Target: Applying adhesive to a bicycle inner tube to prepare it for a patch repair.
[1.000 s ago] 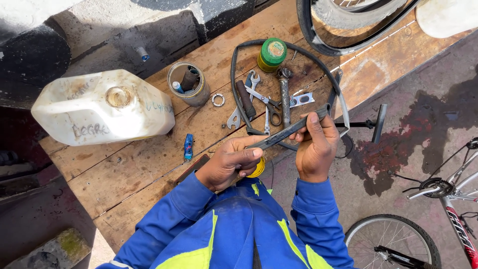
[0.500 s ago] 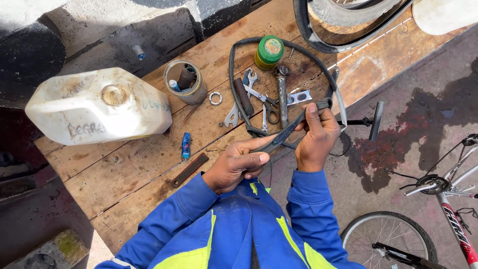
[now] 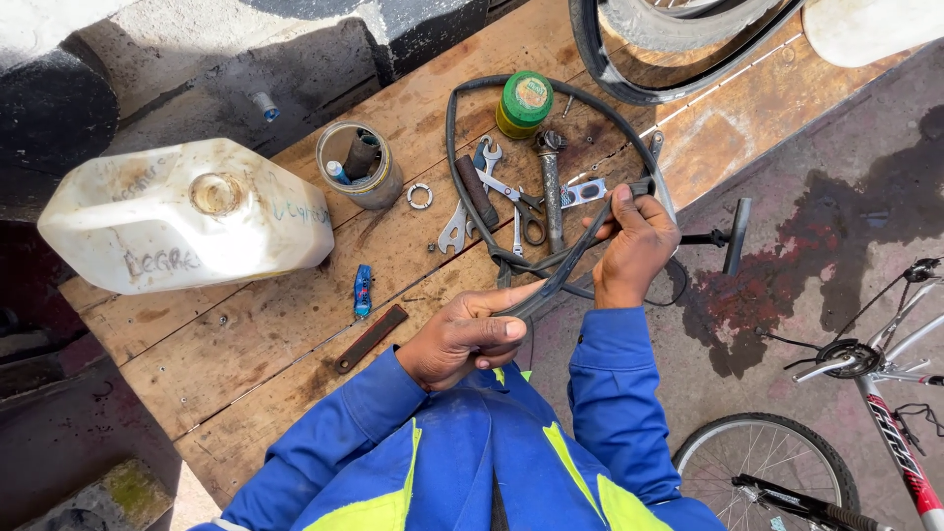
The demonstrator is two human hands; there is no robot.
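Both hands grip a black rubber inner tube (image 3: 551,285) stretched taut above the wooden table (image 3: 246,344): left hand (image 3: 462,334) at seven o'clock, right hand (image 3: 634,241) at one. Inspecting it seems underway; next calls for sliding along.

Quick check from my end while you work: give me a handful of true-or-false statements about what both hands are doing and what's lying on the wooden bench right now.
1. Both hands grip the black inner tube, stretched between the left hand and the right hand. True.
2. The white jug stands upright. False: it lies on its side on the wooden bench.
3. The scissors lie among the wrenches inside the loop of tube. True.
4. The green-lidded tin is held in the right hand. False: it stands on the bench, apart from both hands.
5. The metal can sits beside the jug. True.
6. The small metal ring hangs on a finger. False: it lies on the bench near the can.
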